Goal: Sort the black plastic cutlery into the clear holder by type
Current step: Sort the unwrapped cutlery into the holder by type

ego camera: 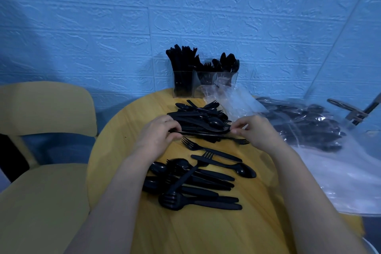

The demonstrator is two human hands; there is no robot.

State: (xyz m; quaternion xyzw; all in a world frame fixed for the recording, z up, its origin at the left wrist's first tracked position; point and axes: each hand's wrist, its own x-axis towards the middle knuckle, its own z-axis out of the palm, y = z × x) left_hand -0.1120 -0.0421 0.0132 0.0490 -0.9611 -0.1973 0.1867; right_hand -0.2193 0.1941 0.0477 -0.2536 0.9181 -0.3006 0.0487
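Stack of cutlery (203, 131) sits mid-frame, held level between both hands, long axis running left-right across the picture; looks like knives, can't be sure. Left hand (157, 132) pinches the left end, right hand (254, 130) pinches the right end w/ thumb and fingertips. Which end is handle: can't tell. Holder (185, 83) stands upper centre, straight beyond the stack, part full. So the stack prob needs turning upright, then moving away from the person. More loose pieces (195, 183) lie lower centre on the table (115, 150); bags (309, 128) at right.
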